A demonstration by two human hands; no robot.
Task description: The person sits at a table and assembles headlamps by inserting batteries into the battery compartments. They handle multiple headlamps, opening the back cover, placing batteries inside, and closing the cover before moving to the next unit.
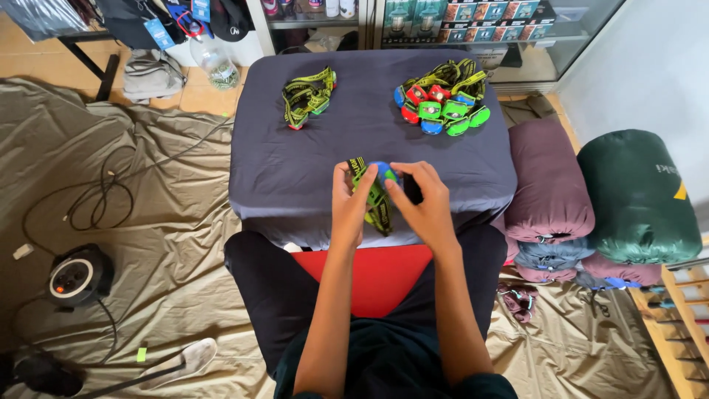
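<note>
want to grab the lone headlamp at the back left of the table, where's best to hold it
Probably the bunched yellow-green strap of that headlamp, taken from above. The strap lies piled in loose loops on the grey cloth, standing up for fingers to pinch, with clear cloth all round it.

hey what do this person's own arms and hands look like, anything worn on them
Both forearms are bare to the elbows. The left hand and right hand wear no gloves, and no watch, ring or bracelet shows. Dark sleeve edges appear only near the bottom of the picture.
</note>
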